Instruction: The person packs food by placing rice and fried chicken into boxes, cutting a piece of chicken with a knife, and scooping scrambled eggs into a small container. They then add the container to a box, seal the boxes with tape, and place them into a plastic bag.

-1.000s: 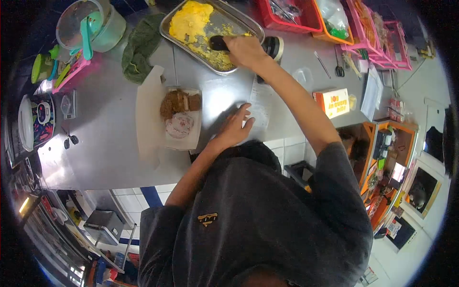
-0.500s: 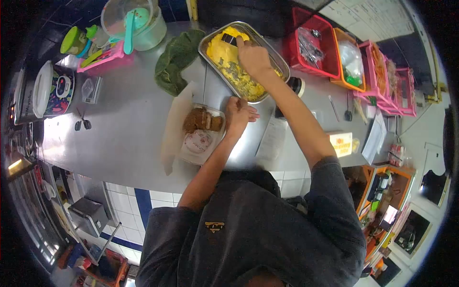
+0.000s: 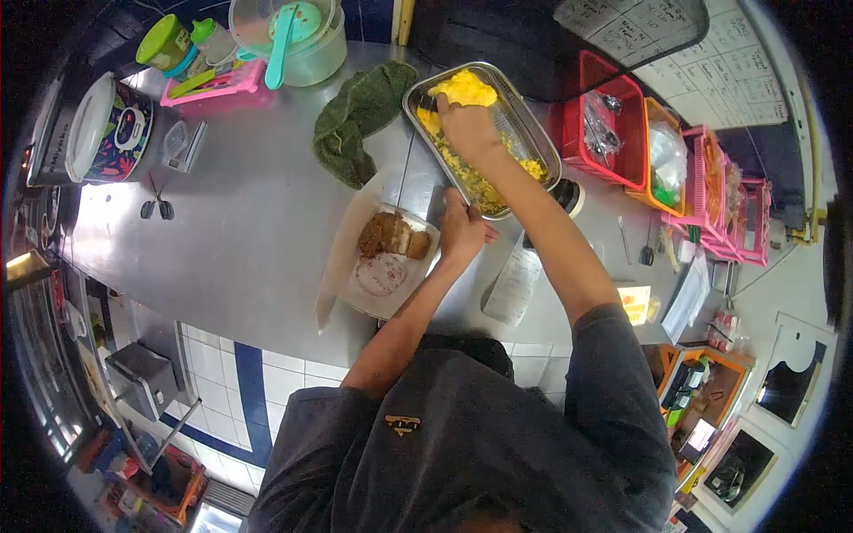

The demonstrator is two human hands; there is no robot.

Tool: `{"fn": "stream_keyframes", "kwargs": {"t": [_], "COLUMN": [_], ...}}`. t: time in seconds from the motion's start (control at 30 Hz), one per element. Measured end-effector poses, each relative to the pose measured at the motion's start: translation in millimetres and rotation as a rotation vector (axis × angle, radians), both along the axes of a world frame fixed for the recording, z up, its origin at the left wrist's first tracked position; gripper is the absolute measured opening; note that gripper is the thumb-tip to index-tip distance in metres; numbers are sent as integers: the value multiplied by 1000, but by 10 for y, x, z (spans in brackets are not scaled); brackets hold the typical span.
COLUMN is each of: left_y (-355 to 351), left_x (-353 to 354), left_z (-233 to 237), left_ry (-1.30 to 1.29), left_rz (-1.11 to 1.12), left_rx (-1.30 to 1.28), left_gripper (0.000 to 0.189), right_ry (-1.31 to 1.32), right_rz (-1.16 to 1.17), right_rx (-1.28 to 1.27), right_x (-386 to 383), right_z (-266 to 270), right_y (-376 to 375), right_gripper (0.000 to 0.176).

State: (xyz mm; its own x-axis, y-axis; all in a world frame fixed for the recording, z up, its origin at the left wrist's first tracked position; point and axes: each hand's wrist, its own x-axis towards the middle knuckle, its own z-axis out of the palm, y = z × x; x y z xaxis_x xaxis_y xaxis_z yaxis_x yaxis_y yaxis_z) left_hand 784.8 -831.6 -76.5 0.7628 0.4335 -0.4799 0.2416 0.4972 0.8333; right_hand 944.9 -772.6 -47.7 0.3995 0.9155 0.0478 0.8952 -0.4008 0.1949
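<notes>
A metal tray (image 3: pixel 544 131) with bright yellow food (image 3: pixel 471 89) in it lies at the back of the steel table, the food heaped at its far end and in scattered crumbs lower down. My right hand (image 3: pixel 471 131) reaches into the tray, closed around a small dark flat tool (image 3: pixel 430 100) mostly hidden by the fingers. At the near corner of the tray, my left hand (image 3: pixel 464 234) grips the rim. Just left of that hand sits an open paper food box (image 3: pixel 355 298) holding brown fried pieces (image 3: pixel 387 234) and a round wrapped portion (image 3: pixel 381 274).
A green cloth (image 3: pixel 348 133) lies left of the tray. Red (image 3: pixel 613 164) and orange baskets (image 3: pixel 668 115) stand right of it. A paper slip (image 3: pixel 513 289) rests near the table's front edge. Scissors (image 3: pixel 157 208) and a rice cooker (image 3: pixel 120 133) are at far left.
My right hand has shifted within the tray, and the yellow food is now gathered into a heap at the far end, baring more metal. My left hand stays at the near corner.
</notes>
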Motion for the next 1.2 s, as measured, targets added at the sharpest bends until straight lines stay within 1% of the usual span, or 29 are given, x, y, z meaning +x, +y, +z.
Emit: {"fn": "stream_keyframes", "kwargs": {"t": [0.07, 0.1, 0.17, 0.23, 0.27, 0.33, 0.47, 0.53, 0.57, 0.63, 0.67, 0.73, 0.77, 0.8, 0.87, 0.9, 0.93, 0.97, 1.03, 1.07, 1.1, 1.13, 1.2], "left_y": [14, 20, 0, -4, 9, 37, 79, 64, 50, 48, 69, 81, 81, 79, 73, 65, 61, 49, 35, 30, 18, -22, -150], "left_x": [-1, 8, 23, 10, 9, 12, 7, 22, 26, 17, 0, 6, 9, 1, -15, -21, -18, -23, -43, -55, -93, -160, -350], "left_z": [35, 32, -67, -53, -43, -33, -25, 5, 24, 43, 45, 51, 58, 52, 46, 36, 12, -14, -14, -18, -18, -17, 22], "left_ry": [22, 45, 10, -23, 0, 18, 0, -12, -9, -9, -14, -23, -30, -34, -34, -34, -38, -49, -61, -61, -57, -48, -140], "left_rz": [-4, -11, 13, 37, 25, 19, -4, -22, 7, 45, 46, 45, 48, 51, 30, 5, 5, 6, 9, 1, -6, 1, 76], "left_rx": [-2, 0, 7, 11, 3, -6, -8, -14, -49, -81, -55, -26, -41, -56, -53, -54, -51, -60, -70, -90, -111, -114, -239], "left_gripper": [15, 15, 15, 15, 16, 16, 16, 15, 16, 18, 17, 15, 13, 11, 11, 12, 12, 13, 15, 19, 23, 23, 34], "right_ry": [-6, 0, 0, 25, 19, -10, 14, 242, 236, 427, 425, 848, 847, 972, 1094, 1422, 1740, 1739, 1856, 1858, 1804, 1751, 1749], "right_rz": [11, 6, -1, 65, 69, 83, 117, -6, -6, -107, -103, -134, -134, -183, -228, -476, -735, -735, -709, -706, -730, -753, -710], "right_rx": [-41, -20, 3, -125, -123, -203, -121, -164, -164, -45, -41, 190, 192, 169, 147, 236, 328, 329, 380, 375, 399, 419, 389], "right_x": [-35, -54, -20, -3, -10, -14, -8, -20, -33, -24, 19, 141, 184, 169, 153, 120, 99, 51, -34, -55, -81, -130, -293], "right_z": [-38, -67, -83, 13, 57, 76, 126, 163, 179, 162, 88, -162, -238, -236, -239, -133, -40, 40, 159, 222, 272, 352, 582], "right_y": [-6, -11, -60, -161, -189, -273, -583, -740, -806, -902, -933, -1042, -1121, -1168, -1215, -1216, -1222, -1234, -1260, -1256, -1270, -1276, -1291], "right_gripper": [26, 25, 25, 33, 33, 33, 30, 33, 33, 29, 29, 24, 24, 22, 21, 18, 20, 20, 25, 25, 25, 24, 24]}}
